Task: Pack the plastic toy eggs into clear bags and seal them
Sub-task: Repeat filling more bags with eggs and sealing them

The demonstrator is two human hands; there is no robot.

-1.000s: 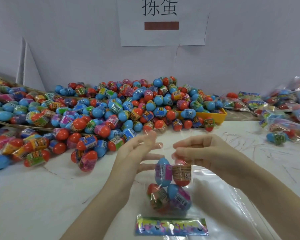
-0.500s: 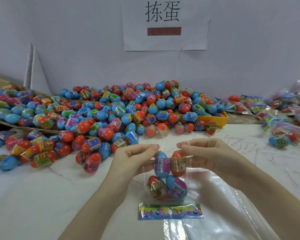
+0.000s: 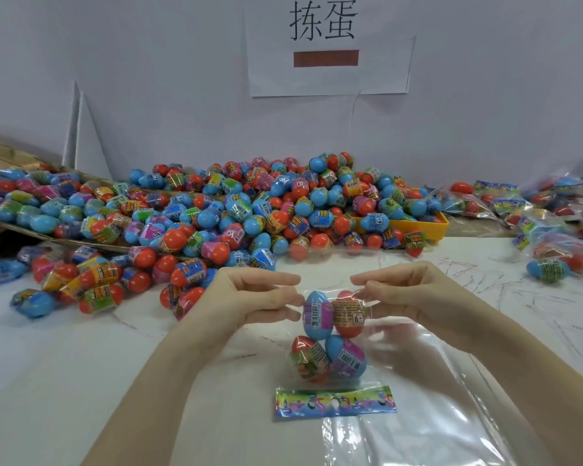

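Observation:
A clear bag (image 3: 334, 331) hangs upside down between my hands, its colourful header card (image 3: 335, 400) lowest, near the table. Inside it are several eggs: a blue one (image 3: 317, 316) and an orange one (image 3: 349, 314) on top, another orange one (image 3: 308, 359) and a blue one (image 3: 345, 358) below. My left hand (image 3: 249, 302) pinches the bag's open top edge at the left. My right hand (image 3: 408, 295) pinches the same edge at the right. A big heap of loose blue and orange eggs (image 3: 233, 213) lies behind.
A yellow tray (image 3: 428, 227) sits under the heap's right end. Filled bags (image 3: 552, 223) are piled at the far right. A stack of empty clear bags (image 3: 435, 415) lies under my right forearm. A paper sign (image 3: 327, 42) hangs on the wall.
My left hand, whose fingers were loose beside the bag, closed onto its top edge. Both hands now hold the edge a little wider apart, and the bag hangs stretched between them.

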